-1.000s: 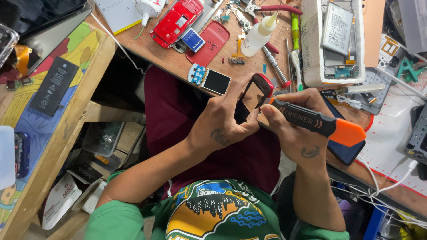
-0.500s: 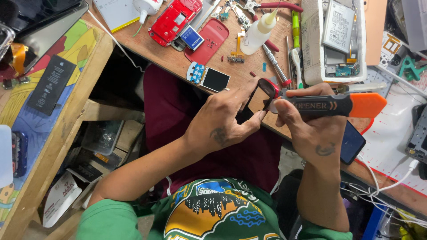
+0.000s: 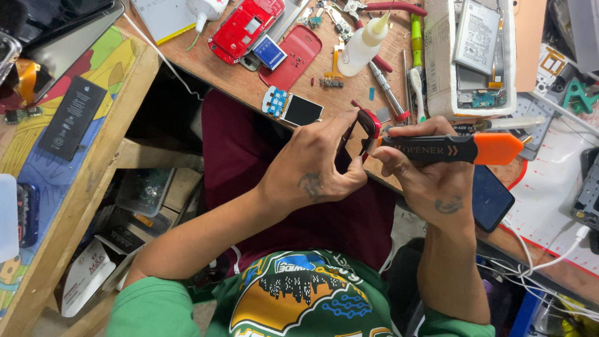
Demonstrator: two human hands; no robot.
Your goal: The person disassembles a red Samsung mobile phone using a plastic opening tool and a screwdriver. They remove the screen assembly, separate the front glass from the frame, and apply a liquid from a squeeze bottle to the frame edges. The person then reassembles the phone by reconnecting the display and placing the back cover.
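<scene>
At frame centre the left hand (image 3: 312, 178) is gripping a small red phone frame (image 3: 360, 130), pinching it between thumb and fingers just over the tabletop (image 3: 249, 81) edge. Right of it, the right hand (image 3: 427, 181) is clenching around a black and orange pry tool (image 3: 458, 150), its tip sitting at the frame's red rim.

The likely trouble is the tip slipping: pushed too hard, it could skid off the rim and jab the left thumb beside it, or crack the thin frame. The frame is being held in the air over the lap, so a slip could also drop it to the floor. Upper centre, a loose screen module (image 3: 293, 107) and a glue bottle (image 3: 362, 40) are lying near enough for a jerking elbow or tool to knock 1 of them.
</scene>
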